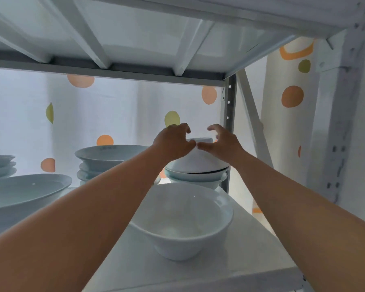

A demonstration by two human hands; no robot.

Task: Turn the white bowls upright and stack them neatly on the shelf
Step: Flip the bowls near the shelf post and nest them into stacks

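Observation:
An upside-down white bowl (200, 160) caps a stack of upright white bowls (196, 177) at the back right of the shelf (253, 249). My left hand (173, 142) and my right hand (222, 142) flank its raised foot. Both thumbs touch the bowl's wall and meet in front. The fingers arch above the foot with a gap under them. One upright white bowl (183, 226) stands alone near the shelf's front, between my forearms.
Another stack of upright bowls (105, 158) stands at the back middle. A large shallow bowl (23, 191) and stacked plates (0, 165) are at the left. The upper shelf's underside (135, 39) hangs close overhead. A metal post (230, 102) rises just behind the right stack.

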